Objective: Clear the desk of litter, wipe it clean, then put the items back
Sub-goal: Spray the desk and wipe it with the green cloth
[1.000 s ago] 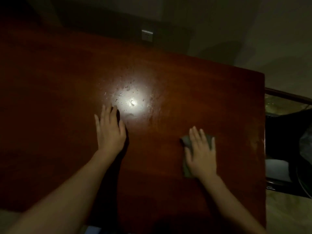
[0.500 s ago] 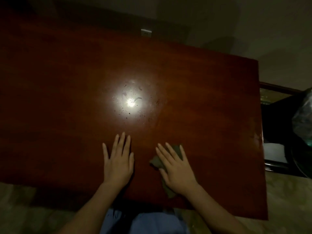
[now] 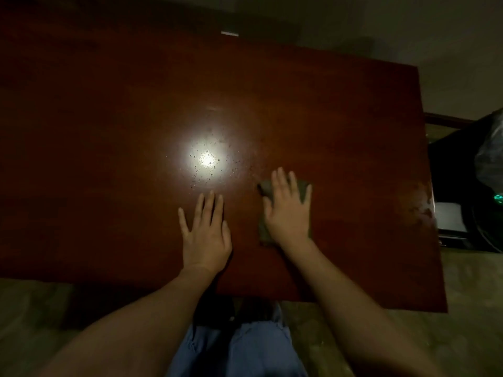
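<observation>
A dark red-brown wooden desk (image 3: 340, 126) fills most of the head view in a dim room. My right hand (image 3: 289, 210) lies flat with spread fingers on a grey cloth (image 3: 265, 187), pressing it to the desktop right of centre. The cloth shows at the hand's upper left, upper right and lower left. My left hand (image 3: 204, 235) rests flat on the bare wood to the left, fingers straight. A bright lamp reflection (image 3: 206, 159) above my left hand shows small dark specks and droplets on the surface.
The desk's near edge runs just below my wrists, its right edge at the far right. Beyond that edge stand dark objects, a shiny plastic bag (image 3: 490, 156) and a pale box (image 3: 447, 216). A wall socket (image 3: 229, 33) sits past the far edge. My blue trousers (image 3: 239, 349) and the floor lie below.
My right hand slid the cloth left towards me, then back right and away. My left hand drew nearer the front edge. The view tilted down, so more floor shows.
</observation>
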Action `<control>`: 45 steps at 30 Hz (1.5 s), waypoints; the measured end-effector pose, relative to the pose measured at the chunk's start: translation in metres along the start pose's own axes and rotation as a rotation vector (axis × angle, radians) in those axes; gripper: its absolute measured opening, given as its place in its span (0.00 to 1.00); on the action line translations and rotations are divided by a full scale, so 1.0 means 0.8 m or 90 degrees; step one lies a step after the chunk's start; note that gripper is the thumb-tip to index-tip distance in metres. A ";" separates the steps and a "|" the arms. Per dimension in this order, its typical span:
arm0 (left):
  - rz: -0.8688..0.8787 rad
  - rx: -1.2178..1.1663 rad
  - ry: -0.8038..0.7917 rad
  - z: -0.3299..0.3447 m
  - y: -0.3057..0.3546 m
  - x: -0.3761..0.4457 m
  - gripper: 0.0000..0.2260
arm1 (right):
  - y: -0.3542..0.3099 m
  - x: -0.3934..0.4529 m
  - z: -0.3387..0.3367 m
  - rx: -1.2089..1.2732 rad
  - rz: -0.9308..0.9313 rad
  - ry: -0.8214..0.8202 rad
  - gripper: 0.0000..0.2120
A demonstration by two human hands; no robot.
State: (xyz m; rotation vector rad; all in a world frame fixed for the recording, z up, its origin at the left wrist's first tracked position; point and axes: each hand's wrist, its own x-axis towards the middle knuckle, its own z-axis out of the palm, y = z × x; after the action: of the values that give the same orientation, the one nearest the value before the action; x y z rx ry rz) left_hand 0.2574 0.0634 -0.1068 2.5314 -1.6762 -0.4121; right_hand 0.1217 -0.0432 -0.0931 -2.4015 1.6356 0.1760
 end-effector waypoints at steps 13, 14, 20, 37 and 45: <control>0.002 -0.028 0.016 -0.005 -0.001 -0.003 0.24 | 0.099 -0.086 0.010 -0.004 0.019 -0.016 0.30; 0.005 -0.030 0.023 -0.004 -0.001 -0.003 0.24 | 0.085 -0.067 0.009 0.007 0.095 -0.001 0.29; 0.010 -0.030 0.030 -0.006 0.001 -0.005 0.24 | -0.029 -0.080 0.029 -0.011 -0.066 -0.010 0.29; -0.055 -0.153 0.125 -0.033 0.055 0.037 0.18 | 0.147 0.035 -0.029 0.005 0.104 -0.016 0.29; -0.049 -0.155 0.114 -0.049 0.116 0.140 0.20 | 0.120 0.033 -0.024 -0.083 -0.372 -0.096 0.29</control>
State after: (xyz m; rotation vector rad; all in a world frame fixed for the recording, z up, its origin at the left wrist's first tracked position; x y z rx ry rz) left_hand 0.2261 -0.0790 -0.0697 2.3812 -1.3798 -0.3594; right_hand 0.0415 -0.1052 -0.0925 -2.7652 0.8316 0.3539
